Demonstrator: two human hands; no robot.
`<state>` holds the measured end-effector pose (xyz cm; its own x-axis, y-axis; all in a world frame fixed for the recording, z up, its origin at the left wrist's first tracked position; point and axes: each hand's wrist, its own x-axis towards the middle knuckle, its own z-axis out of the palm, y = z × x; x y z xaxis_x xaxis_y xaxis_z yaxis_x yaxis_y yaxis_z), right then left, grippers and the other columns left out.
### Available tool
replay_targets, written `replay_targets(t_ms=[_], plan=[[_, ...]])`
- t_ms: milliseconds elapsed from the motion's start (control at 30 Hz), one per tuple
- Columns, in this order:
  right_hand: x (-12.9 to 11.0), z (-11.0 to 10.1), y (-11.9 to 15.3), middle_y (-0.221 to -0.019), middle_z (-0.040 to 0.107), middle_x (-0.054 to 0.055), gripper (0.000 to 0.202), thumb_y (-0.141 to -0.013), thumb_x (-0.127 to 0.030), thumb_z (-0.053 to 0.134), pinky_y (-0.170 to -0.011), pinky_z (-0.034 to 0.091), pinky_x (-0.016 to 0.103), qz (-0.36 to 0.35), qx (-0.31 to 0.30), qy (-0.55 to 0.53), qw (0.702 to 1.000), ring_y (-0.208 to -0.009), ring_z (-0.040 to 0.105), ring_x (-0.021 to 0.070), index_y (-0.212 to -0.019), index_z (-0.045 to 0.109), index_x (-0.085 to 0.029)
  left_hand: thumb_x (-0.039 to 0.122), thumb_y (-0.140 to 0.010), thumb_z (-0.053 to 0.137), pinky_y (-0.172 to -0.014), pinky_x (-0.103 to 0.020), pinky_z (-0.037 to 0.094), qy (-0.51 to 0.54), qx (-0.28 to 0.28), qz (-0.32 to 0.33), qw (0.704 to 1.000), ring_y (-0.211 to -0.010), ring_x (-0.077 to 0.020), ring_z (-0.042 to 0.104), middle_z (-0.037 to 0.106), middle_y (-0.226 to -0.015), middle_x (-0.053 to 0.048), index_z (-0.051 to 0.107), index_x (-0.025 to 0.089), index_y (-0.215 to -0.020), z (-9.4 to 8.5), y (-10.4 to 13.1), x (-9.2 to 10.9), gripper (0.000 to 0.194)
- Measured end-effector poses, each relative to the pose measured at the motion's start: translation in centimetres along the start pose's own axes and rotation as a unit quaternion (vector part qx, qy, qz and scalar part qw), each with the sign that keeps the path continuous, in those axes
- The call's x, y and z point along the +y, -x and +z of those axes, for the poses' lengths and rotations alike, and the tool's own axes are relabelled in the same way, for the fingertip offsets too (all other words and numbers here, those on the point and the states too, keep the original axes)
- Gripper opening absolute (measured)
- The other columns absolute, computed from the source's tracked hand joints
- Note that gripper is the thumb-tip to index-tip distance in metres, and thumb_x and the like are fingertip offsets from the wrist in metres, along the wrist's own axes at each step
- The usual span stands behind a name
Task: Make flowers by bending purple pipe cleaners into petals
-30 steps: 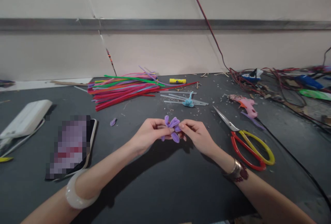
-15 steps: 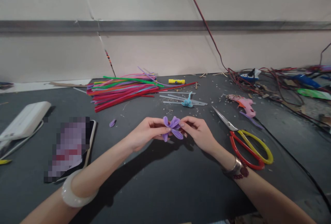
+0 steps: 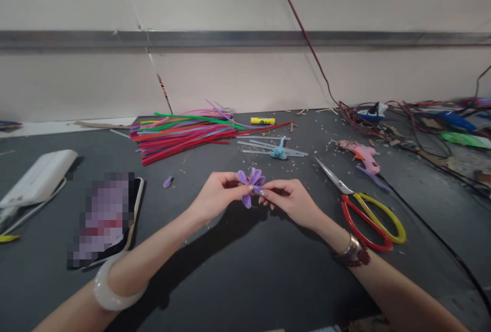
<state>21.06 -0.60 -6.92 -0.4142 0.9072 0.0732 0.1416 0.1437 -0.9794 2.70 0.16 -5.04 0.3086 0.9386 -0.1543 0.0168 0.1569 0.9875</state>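
A purple pipe-cleaner flower [image 3: 246,200] with several looped petals is held up between both hands, above the dark tabletop. My left hand [image 3: 218,196] pinches it near the centre, thumb on top. From the other side my right hand [image 3: 293,200] is closed on a petal at the right, fingertips almost meeting the left thumb. The flower's underside is hidden by the fingers. A single purple petal loop [image 3: 168,182] lies on the table to the left. Beyond the hands rests a small light-blue pipe-cleaner piece [image 3: 278,152].
Scissors [image 3: 368,214] with red and yellow handles lie at right, near a pink glue gun [image 3: 364,157]. Coloured pipe cleaners [image 3: 184,137], a yellow glue stick [image 3: 263,121] and clear sticks [image 3: 249,152] are behind. A phone [image 3: 132,214] and white power bank [image 3: 42,176] are at left.
The flower has turned between my fingers, so its petals point differently. My right fingertips have shifted slightly left and down, closer to my left thumb.
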Motion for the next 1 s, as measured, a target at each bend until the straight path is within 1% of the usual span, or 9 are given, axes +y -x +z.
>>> replay_targets(t_ms=[200, 333, 433, 533, 600, 667, 733, 867, 1000], plan=[[-0.2, 0.1, 0.1, -0.065, 0.064, 0.002, 0.015, -0.078, -0.025, 0.057, -0.052, 0.045, 0.019, -0.021, 0.008, -0.022, 0.999, -0.053, 0.054, 0.0077, -0.071, 0.066, -0.015, 0.019, -0.063, 0.071, -0.063, -0.022, 0.046, 0.082, 0.003, -0.030, 0.996, -0.063, -0.0110, 0.059, 0.067, -0.070, -0.003, 0.069, 0.012, -0.073, 0.5, 0.1, -0.3, 0.013], [-0.2, 0.2, 0.1, -0.063, 0.064, 0.001, 0.016, -0.077, -0.027, 0.058, -0.051, 0.046, 0.019, -0.025, -0.003, -0.071, 0.997, -0.053, 0.055, 0.0077, -0.070, 0.066, -0.015, 0.017, -0.063, 0.070, -0.063, -0.022, 0.046, 0.161, -0.023, -0.050, 0.985, -0.059, -0.0097, 0.059, 0.065, -0.064, -0.002, 0.068, 0.012, -0.070, 0.8, 0.1, -0.8, 0.009], [-0.1, 0.2, 0.0, -0.063, 0.064, 0.002, 0.017, -0.077, -0.028, 0.059, -0.050, 0.046, 0.019, -0.026, -0.005, -0.083, 0.996, -0.053, 0.055, 0.0079, -0.069, 0.066, -0.015, 0.017, -0.065, 0.069, -0.066, -0.022, 0.047, 0.193, -0.036, -0.050, 0.979, -0.063, -0.0100, 0.060, 0.067, -0.069, -0.002, 0.067, 0.013, -0.073, 1.0, 0.0, -1.2, 0.009], [0.2, 0.2, 0.0, -0.066, 0.064, 0.002, 0.016, -0.075, -0.030, 0.060, -0.052, 0.047, 0.020, -0.022, 0.003, -0.094, 0.995, -0.056, 0.056, 0.0084, -0.074, 0.065, -0.015, 0.018, -0.067, 0.067, -0.069, -0.023, 0.047, 0.196, -0.011, -0.034, 0.980, -0.067, -0.0107, 0.061, 0.068, -0.075, -0.002, 0.067, 0.014, -0.075, 1.1, 0.1, -1.3, 0.009], [0.5, 0.3, 0.0, -0.072, 0.065, 0.002, 0.017, -0.070, -0.030, 0.065, -0.057, 0.048, 0.021, -0.010, 0.008, -0.094, 0.996, -0.062, 0.058, 0.0101, -0.079, 0.064, -0.016, 0.018, -0.068, 0.067, -0.071, -0.023, 0.047, 0.195, 0.022, -0.011, 0.981, -0.071, -0.0116, 0.062, 0.068, -0.078, -0.002, 0.066, 0.015, -0.076, 1.3, 0.2, -1.3, 0.009], [0.6, 0.4, 0.0, -0.077, 0.065, 0.003, 0.023, -0.065, -0.030, 0.070, -0.062, 0.049, 0.024, 0.000, 0.010, -0.070, 0.997, -0.066, 0.060, 0.0120, -0.082, 0.064, -0.016, 0.019, -0.067, 0.068, -0.072, -0.023, 0.047, 0.190, 0.055, 0.010, 0.980, -0.074, -0.0127, 0.062, 0.068, -0.080, -0.002, 0.066, 0.015, -0.076, 1.6, 0.3, -1.3, 0.010], [0.6, 0.5, 0.0, -0.073, 0.066, 0.002, 0.021, -0.065, -0.031, 0.069, -0.061, 0.049, 0.025, 0.000, 0.018, -0.032, 0.999, -0.063, 0.059, 0.0121, -0.079, 0.065, -0.016, 0.020, -0.066, 0.069, -0.072, -0.024, 0.047, 0.180, 0.073, 0.014, 0.981, -0.074, -0.0134, 0.062, 0.068, -0.079, -0.002, 0.065, 0.015, -0.077, 1.8, 0.4, -1.4, 0.013], [0.3, 0.5, -0.1, -0.063, 0.064, 0.001, 0.015, -0.073, -0.030, 0.061, -0.054, 0.047, 0.023, -0.016, 0.049, 0.011, 0.999, -0.054, 0.055, 0.0101, -0.076, 0.067, -0.017, 0.020, -0.067, 0.068, -0.072, -0.027, 0.049, 0.184, 0.061, 0.002, 0.981, -0.071, -0.0134, 0.062, 0.067, -0.077, -0.003, 0.064, 0.013, -0.077, 1.7, 0.3, -1.6, 0.012], [0.5, 0.5, -0.1, -0.078, 0.067, 0.003, 0.020, -0.071, -0.030, 0.064, -0.063, 0.049, 0.026, -0.018, 0.032, -0.006, 0.999, -0.068, 0.061, 0.0134, -0.085, 0.065, -0.016, 0.018, -0.066, 0.068, -0.078, -0.028, 0.048, 0.190, 0.068, 0.013, 0.979, -0.075, -0.0136, 0.062, 0.067, -0.076, -0.003, 0.064, 0.012, -0.076, 1.5, 0.1, -1.3, 0.012]])
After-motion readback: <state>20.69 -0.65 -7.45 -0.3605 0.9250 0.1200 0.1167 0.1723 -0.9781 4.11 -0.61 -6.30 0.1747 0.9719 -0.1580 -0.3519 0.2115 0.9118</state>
